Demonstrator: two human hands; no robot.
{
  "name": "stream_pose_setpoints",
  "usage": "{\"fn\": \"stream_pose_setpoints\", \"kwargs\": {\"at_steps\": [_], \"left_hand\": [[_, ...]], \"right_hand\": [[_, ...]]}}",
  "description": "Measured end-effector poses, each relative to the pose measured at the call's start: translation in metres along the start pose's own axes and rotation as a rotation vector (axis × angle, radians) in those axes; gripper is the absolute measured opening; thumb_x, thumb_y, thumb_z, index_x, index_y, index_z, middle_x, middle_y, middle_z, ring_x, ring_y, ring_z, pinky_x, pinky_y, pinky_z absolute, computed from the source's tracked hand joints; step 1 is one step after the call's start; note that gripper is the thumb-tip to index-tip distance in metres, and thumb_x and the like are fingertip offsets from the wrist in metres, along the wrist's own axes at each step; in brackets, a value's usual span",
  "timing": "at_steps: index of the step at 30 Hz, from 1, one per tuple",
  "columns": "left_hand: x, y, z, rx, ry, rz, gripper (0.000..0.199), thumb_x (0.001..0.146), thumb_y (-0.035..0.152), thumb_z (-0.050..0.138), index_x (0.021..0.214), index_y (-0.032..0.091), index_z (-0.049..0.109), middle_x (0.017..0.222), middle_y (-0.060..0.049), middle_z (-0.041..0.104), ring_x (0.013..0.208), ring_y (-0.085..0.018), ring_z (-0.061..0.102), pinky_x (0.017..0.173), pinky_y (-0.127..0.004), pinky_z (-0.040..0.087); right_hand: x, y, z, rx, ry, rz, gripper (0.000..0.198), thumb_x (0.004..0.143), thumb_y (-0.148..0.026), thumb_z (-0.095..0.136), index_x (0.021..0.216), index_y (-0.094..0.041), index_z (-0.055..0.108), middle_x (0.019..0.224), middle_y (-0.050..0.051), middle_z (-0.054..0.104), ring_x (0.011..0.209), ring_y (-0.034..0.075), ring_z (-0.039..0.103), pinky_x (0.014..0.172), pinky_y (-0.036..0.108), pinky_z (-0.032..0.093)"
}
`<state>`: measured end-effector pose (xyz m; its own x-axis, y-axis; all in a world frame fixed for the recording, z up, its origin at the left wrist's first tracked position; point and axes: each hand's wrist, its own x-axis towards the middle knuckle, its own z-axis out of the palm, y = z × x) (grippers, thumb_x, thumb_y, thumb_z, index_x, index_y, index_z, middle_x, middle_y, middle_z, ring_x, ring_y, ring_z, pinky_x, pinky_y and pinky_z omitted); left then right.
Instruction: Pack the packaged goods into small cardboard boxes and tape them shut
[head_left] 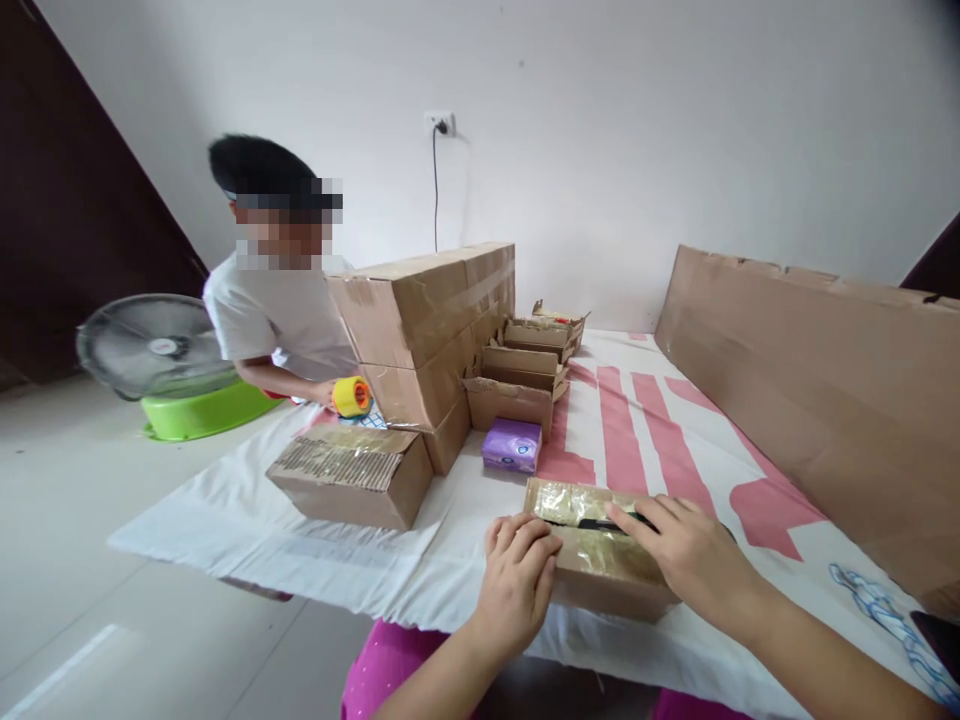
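Observation:
A taped cardboard box [611, 575] lies at the table's near edge. Curled over its left end are the fingers of my left hand [521, 575], pressing against it. Above the box, my right hand [682, 555] is closed around a dark cutter [596, 524], whose tip lies along the taped seam. My fingers partly hide the cutter's handle. Just beyond the box sits a small purple pack [512, 446].
Stacked cardboard boxes [427, 320] and open boxes [510, 400] stand beyond. A person [281, 310] at left holds a yellow tape roll [351, 397] near another box [352, 480]. A large cardboard sheet [817, 400] stands right; a fan [157, 345] is behind.

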<state>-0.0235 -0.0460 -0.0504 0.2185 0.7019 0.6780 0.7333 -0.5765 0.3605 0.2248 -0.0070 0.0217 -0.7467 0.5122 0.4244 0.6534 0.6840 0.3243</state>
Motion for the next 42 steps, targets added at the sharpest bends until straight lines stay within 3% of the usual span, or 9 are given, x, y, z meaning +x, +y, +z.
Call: {"fn": "stream_pose_setpoints", "kwargs": {"at_steps": [9,19,25,30,34,38,42], "left_hand": [[-0.001,0.001,0.001,0.026,-0.011,0.005,0.024,0.092,0.014,0.042,0.103,0.021,0.062,0.107,-0.008,0.064,0.11,-0.024,0.053,0.098,-0.046,0.036],[0.0,0.002,-0.002,0.049,-0.056,-0.018,0.026,0.093,0.013,0.04,0.105,0.021,0.062,0.109,-0.009,0.064,0.111,-0.025,0.052,0.1,-0.047,0.035],[-0.003,0.002,-0.003,0.078,-0.072,-0.032,0.024,0.092,0.012,0.041,0.103,0.022,0.061,0.107,-0.007,0.064,0.112,-0.024,0.053,0.099,-0.046,0.032],[0.001,0.008,-0.009,0.091,-0.131,-0.009,0.023,0.09,0.013,0.044,0.101,0.022,0.061,0.109,-0.007,0.065,0.111,-0.026,0.054,0.092,-0.043,0.034],[0.025,0.013,-0.016,0.148,-0.278,-0.002,0.018,0.088,0.013,0.046,0.097,0.021,0.06,0.113,-0.009,0.065,0.111,-0.027,0.055,0.089,-0.043,0.038],[0.048,0.018,-0.018,0.18,-0.389,0.011,0.017,0.088,0.021,0.052,0.104,0.019,0.056,0.105,-0.01,0.066,0.107,-0.029,0.056,0.097,-0.051,0.035],[0.042,0.028,-0.027,0.145,-0.284,0.158,0.038,0.086,0.024,0.058,0.124,0.021,0.05,0.108,-0.01,0.064,0.101,-0.028,0.057,0.101,-0.053,0.032]], "right_hand": [[0.025,-0.013,0.0,-0.13,0.083,-0.086,0.043,0.081,0.0,0.051,0.119,-0.017,0.064,0.087,0.006,0.069,0.073,0.021,0.059,0.067,0.034,0.04],[0.034,-0.022,0.004,-0.137,0.111,-0.177,0.035,0.091,-0.005,0.043,0.117,-0.013,0.064,0.088,0.009,0.07,0.082,0.022,0.06,0.07,0.036,0.039],[-0.006,0.014,-0.011,-0.187,-0.014,-0.206,0.039,0.083,0.0,0.041,0.109,-0.014,0.067,0.081,0.009,0.068,0.075,0.023,0.057,0.067,0.036,0.038],[-0.065,0.043,-0.032,-0.222,-0.114,-0.053,0.053,0.076,0.005,0.039,0.116,-0.02,0.064,0.08,0.006,0.067,0.073,0.023,0.057,0.067,0.038,0.039],[-0.099,0.06,-0.038,-0.159,-0.118,0.225,0.055,0.082,-0.003,0.038,0.127,-0.026,0.06,0.095,0.006,0.069,0.081,0.025,0.062,0.073,0.039,0.044],[-0.14,0.074,-0.009,-0.057,-0.178,0.569,0.041,0.089,-0.027,0.045,0.127,-0.026,0.061,0.103,0.008,0.071,0.084,0.027,0.067,0.071,0.039,0.05],[-0.184,0.072,0.04,0.168,-0.343,0.779,0.043,0.082,-0.027,0.049,0.123,-0.024,0.064,0.111,0.01,0.071,0.097,0.029,0.068,0.077,0.038,0.054]]}}
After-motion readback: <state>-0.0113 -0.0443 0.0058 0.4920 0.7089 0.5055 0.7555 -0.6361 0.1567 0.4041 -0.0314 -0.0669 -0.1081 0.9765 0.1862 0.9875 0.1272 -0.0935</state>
